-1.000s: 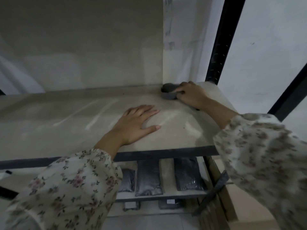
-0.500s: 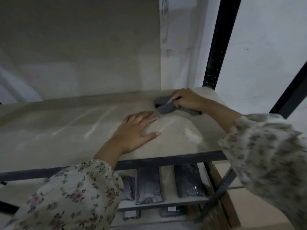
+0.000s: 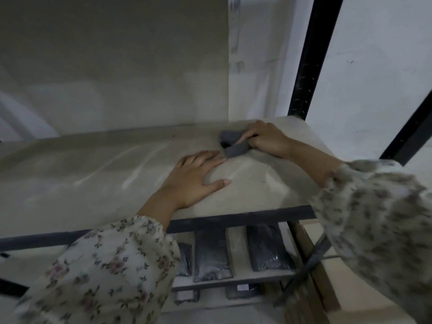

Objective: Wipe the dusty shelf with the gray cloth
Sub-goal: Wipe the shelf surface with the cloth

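Shelf (image 3: pixel 93 183) across the middle of the frame, wide, pale and dusty, with a dark front edge (image 3: pixel 233 219). Light streaks (image 3: pixel 140 168) in the dust, left of the middle.

Gray cloth (image 3: pixel 233 143) up near the back right corner of the shelf, just right of the middle of the frame. Bunched up, not flat. Lies on the shelf top, close to the back wall (image 3: pixel 117 66).

Right hand (image 3: pixel 266 140) on the right side of the cloth. Fingers curled round it, gripping it and pressing it down on the shelf. Arm in a flowery sleeve (image 3: pixel 374 218) at the right of the frame.

Left hand (image 3: pixel 194 176) in the middle of the frame, flat on the shelf, palm down. Fingers straight and close together, thumb stuck out to the right. Holds nothing. Fingertips just beside the lower end of the cloth; cannot tell if touching. Other flowery sleeve (image 3: pixel 105 272) at the lower left.

Hands near each other but apart.

Black post (image 3: pixel 311 57) standing at the upper right, behind the shelf corner. Lower shelf (image 3: pixel 233 280) under the front edge, at the bottom middle, with dark shiny bags (image 3: pixel 210 256) lying side by side on it.
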A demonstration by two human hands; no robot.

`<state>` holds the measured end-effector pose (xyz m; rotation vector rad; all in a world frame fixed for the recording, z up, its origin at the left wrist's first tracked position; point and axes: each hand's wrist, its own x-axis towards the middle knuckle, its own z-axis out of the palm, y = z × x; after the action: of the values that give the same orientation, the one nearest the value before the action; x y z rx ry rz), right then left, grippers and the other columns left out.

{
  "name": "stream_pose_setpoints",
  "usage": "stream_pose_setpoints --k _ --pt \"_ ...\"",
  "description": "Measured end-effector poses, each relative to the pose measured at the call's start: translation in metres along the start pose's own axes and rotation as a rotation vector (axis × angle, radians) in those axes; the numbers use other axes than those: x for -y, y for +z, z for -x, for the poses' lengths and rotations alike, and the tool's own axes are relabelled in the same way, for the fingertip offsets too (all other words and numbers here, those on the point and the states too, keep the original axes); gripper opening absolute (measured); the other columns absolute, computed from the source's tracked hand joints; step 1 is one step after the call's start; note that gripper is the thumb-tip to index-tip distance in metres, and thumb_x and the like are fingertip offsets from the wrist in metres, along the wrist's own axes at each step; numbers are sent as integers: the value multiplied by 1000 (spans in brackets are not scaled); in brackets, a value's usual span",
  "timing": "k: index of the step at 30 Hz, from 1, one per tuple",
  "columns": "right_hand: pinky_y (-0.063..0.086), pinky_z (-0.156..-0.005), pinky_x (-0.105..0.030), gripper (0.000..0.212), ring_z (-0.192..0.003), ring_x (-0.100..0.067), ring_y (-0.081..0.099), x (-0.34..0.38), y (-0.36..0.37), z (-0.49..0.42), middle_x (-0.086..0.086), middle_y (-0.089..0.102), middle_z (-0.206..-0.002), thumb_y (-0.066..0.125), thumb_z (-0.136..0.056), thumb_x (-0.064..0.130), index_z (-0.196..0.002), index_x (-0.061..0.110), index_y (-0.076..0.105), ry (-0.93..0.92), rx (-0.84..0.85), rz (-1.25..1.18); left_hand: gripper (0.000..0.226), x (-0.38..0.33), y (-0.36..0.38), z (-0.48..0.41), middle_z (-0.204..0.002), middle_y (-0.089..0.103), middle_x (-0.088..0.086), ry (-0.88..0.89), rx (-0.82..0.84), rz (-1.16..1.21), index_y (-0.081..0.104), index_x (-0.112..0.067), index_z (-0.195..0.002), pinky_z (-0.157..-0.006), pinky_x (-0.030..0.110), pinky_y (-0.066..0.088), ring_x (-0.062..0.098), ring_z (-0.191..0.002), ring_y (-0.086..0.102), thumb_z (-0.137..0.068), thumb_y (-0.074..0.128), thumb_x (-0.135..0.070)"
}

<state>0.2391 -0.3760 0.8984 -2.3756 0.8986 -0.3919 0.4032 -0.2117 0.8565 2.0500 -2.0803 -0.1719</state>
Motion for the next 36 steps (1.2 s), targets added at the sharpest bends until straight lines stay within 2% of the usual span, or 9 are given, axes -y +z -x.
stream_pose_setpoints --k 4,6,10,12,22,27,29,31,36 --pt "43 -73 -19 48 -80 -14 55 9 -20 26 -6 66 -86 40 -69 -15 -87 14 74 74 110 -174 82 1 -1 -1 -156 15 -14 0 0 -26 19 -43 -145 -117 31 8 8 -143 11 -72 12 -80" --pt "42 -64 -10 46 -75 -9 54 11 -36 10 -4 64 -82 40 -72 -14 -98 5 72 134 -23 -177 81 0 -2 -1 -156 15 -15 5 -2 -24 18 -44 -145 -117 31 7 8 -143 10 -72 12 -79" --pt "35 -99 -32 42 -116 -26 47 -5 -20 -18 -5 56 -130 44 -83 2 -113 22 66 142 -75 141 81 -1 -2 0 -156 16 -16 1 -13 -23 20 -43 -145 -115 27 6 6 -142 10 -72 13 -79" --pt "29 -101 -41 43 -120 -27 41 -11 -3 -11 -3 52 -135 40 -87 9 -114 32 64 91 -104 277 82 -1 -2 1 -156 15 -16 -4 -8 -17 20 -44 -144 -114 25 5 5 -142 10 -71 13 -80" --pt "34 -93 -40 35 -106 -23 47 -3 16 103 -3 60 -122 47 -82 12 -106 25 69 -159 -84 171 72 -6 -4 8 -157 12 -11 -9 49 -74 16 -35 -148 -116 30 7 9 -143 10 -86 24 -72" --pt "41 -85 -30 43 -97 -20 51 12 -1 125 -1 62 -102 48 -78 -10 -93 22 72 -118 132 -138 63 -8 -7 16 -158 11 -10 -15 32 -88 16 -36 -148 -118 35 7 10 -145 8 -92 28 -62" --pt "41 -76 -23 44 -91 -18 53 7 -19 100 4 59 -91 48 -78 -9 -90 27 69 -47 -21 -201 69 -10 -6 25 -159 9 -10 -17 44 -87 15 -37 -148 -117 35 7 10 -145 7 -87 22 -68" --pt "43 -76 -24 41 -93 -20 55 -5 -29 66 3 61 -97 47 -80 0 -96 31 67 8 -184 -72 74 -12 -5 33 -159 8 -10 -8 54 -86 13 -37 -148 -117 35 5 10 -145 5 -81 15 -70" --pt "37 -95 -48 40 -115 -35 43 -23 6 48 -10 50 -130 38 -91 17 -125 27 57 97 -205 471 72 -12 -4 39 -159 8 -11 -18 42 -78 15 -39 -147 -118 34 3 9 -145 5 -82 16 -69"
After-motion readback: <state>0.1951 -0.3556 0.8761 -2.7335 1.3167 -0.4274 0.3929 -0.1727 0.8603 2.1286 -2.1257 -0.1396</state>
